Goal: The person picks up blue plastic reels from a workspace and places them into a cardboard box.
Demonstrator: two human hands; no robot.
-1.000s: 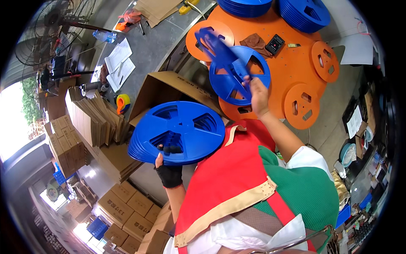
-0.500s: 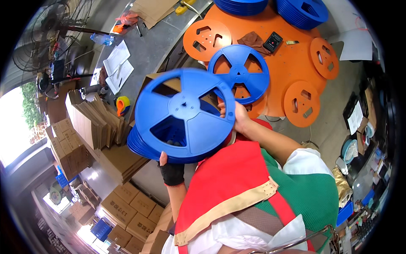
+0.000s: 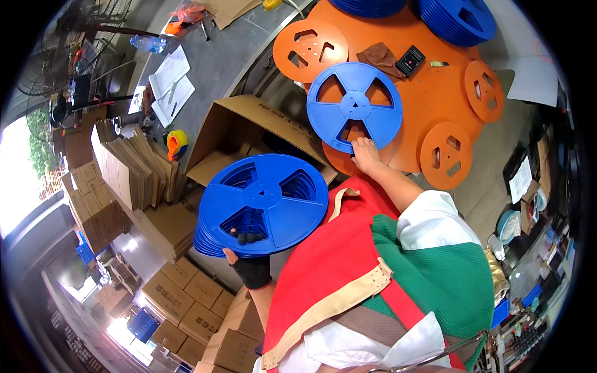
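A stack of blue plastic reels (image 3: 292, 217) rests in my left hand (image 3: 252, 268), which wears a black glove with bare fingertips. Its thumb lies at the outer rim, and its fingers show through a cut-out of the reels. My right hand (image 3: 365, 154) is bare and has closed on the near rim of another blue reel (image 3: 385, 118), by its lower cut-out. That reel lies over an orange turntable (image 3: 410, 99) with round orange discs around its edge. The fingertips of my right hand are partly hidden.
An open cardboard box (image 3: 214, 133) stands just beyond the stack. More blue reels (image 3: 457, 22) are piled at the turntable's far side, near a small black device (image 3: 410, 61) and a brown cloth (image 3: 379, 57). Flattened cartons (image 3: 134, 168) and closed boxes (image 3: 202, 286) are at left.
The raised top reel has come down flat onto the stack in my left hand, and the stack has lowered. My right hand has left it and moved right to the reel on the turntable.
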